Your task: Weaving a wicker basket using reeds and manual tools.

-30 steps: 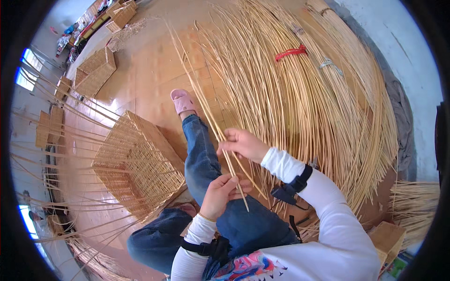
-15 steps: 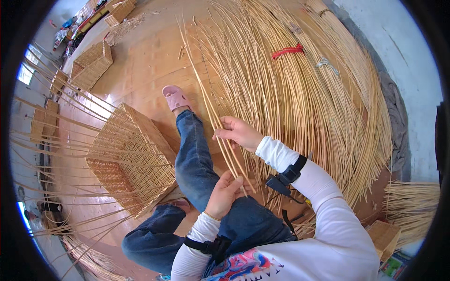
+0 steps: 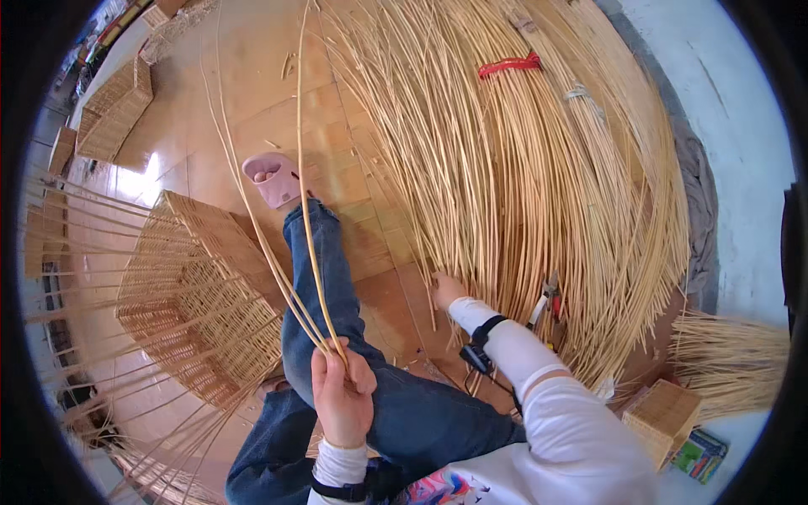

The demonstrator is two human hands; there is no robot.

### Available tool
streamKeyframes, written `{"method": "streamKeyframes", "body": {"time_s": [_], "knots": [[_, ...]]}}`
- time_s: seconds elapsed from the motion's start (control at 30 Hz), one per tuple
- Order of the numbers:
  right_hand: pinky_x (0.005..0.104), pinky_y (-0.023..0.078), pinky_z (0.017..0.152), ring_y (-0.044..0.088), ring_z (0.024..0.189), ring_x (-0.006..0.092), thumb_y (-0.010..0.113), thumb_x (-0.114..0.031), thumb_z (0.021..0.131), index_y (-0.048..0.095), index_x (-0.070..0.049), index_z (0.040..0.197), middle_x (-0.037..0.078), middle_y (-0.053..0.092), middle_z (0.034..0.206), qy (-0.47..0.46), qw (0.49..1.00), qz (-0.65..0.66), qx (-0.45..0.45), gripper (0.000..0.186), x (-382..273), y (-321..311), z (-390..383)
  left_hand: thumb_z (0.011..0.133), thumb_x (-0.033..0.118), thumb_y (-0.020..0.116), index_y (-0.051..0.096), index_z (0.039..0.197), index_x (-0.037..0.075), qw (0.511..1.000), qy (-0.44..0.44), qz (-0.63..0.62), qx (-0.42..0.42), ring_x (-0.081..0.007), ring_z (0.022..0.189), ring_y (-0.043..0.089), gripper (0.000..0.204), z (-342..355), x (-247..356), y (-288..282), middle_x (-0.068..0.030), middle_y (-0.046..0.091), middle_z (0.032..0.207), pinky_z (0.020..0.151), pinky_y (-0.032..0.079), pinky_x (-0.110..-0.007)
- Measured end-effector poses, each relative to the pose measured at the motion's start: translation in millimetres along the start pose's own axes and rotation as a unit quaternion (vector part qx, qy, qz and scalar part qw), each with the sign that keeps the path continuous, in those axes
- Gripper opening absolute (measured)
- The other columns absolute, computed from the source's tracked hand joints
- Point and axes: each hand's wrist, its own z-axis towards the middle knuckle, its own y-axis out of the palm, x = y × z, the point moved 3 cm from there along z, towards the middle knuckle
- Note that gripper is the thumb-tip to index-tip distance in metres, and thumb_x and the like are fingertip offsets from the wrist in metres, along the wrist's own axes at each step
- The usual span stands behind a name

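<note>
My left hand (image 3: 342, 387) is closed around a few long pale rods (image 3: 303, 237) that fan upward over my left leg (image 3: 311, 269) and pink clog (image 3: 276, 185). My right hand (image 3: 448, 288) is at the near left edge of a large spread of loose rods (image 3: 522, 185), touching them; its fingertips are too small and partly hidden to judge. Just right of it, pliers or cutters (image 3: 549, 299) with red handles lie on the rods. A red tie (image 3: 509, 65) binds part of the spread.
A woven basket (image 3: 194, 311) with long unworked rods radiating leftward sits at my left. More baskets (image 3: 118, 109) stand along the left. A smaller box-like basket (image 3: 661, 417) and another rod pile (image 3: 728, 366) are at lower right, beside a pale wall (image 3: 732, 93).
My right hand has let go of the held rods and moved down-right to the pile. My left hand has shifted left, its rods now spread apart at the top. The view has shifted.
</note>
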Motion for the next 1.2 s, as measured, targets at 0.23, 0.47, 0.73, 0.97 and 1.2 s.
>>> {"method": "streamKeyframes", "body": {"time_s": [0.23,0.47,0.73,0.97,1.2], "knots": [[0.0504,0.048,0.082,0.062,0.094,0.0441,0.053,-0.022,0.091,0.054,-0.002,0.102,0.027,0.065,0.095,0.055,0.994,0.004,0.094,0.023,-26,27,37,0.103,0.025,0.043,0.049,0.120,0.003,0.992,-0.060,-0.088,-0.068,-0.0086,0.052,0.030,0.028,13,14,-6,0.0001,0.034,0.064,0.045,0.028,-0.023],[0.0541,0.047,0.079,0.063,0.086,0.0454,0.052,-0.029,0.093,0.052,-0.003,0.104,0.028,0.065,0.088,-0.021,1.000,0.015,0.012,0.028,-34,27,29,0.103,0.024,0.042,0.048,0.121,0.004,0.990,-0.048,-0.087,-0.103,-0.0107,0.053,0.035,0.027,18,9,-2,-0.0029,0.042,0.068,0.046,0.033,-0.025],[0.0524,0.051,0.075,0.066,0.084,0.0416,0.057,-0.028,0.091,0.042,-0.008,0.133,0.024,0.067,0.097,0.076,0.990,-0.009,0.114,0.049,-28,-38,67,0.105,0.034,0.036,0.049,0.108,0.008,0.988,-0.110,-0.093,-0.060,-0.0070,0.048,0.024,0.029,13,6,-3,0.0017,0.031,0.063,0.042,0.024,-0.024],[0.0498,0.053,0.071,0.068,0.085,0.0389,0.044,-0.013,0.092,0.039,-0.012,0.137,0.023,0.066,0.096,0.005,0.985,-0.126,0.115,0.045,-43,-59,105,0.105,0.043,0.028,0.042,0.087,0.011,0.990,-0.100,-0.073,-0.062,-0.0083,0.043,0.019,0.040,15,5,-5,0.0027,0.026,0.056,0.040,0.020,-0.026],[0.0492,0.052,0.076,0.067,0.089,0.0378,0.055,-0.018,0.087,0.058,-0.003,0.096,0.021,0.068,0.092,0.016,0.983,-0.108,0.150,0.018,-62,-70,121,0.104,0.042,0.032,0.046,0.089,0.009,0.986,-0.107,-0.100,-0.081,-0.0095,0.045,0.022,0.039,18,8,-4,0.0017,0.027,0.056,0.045,0.021,-0.027]]}}
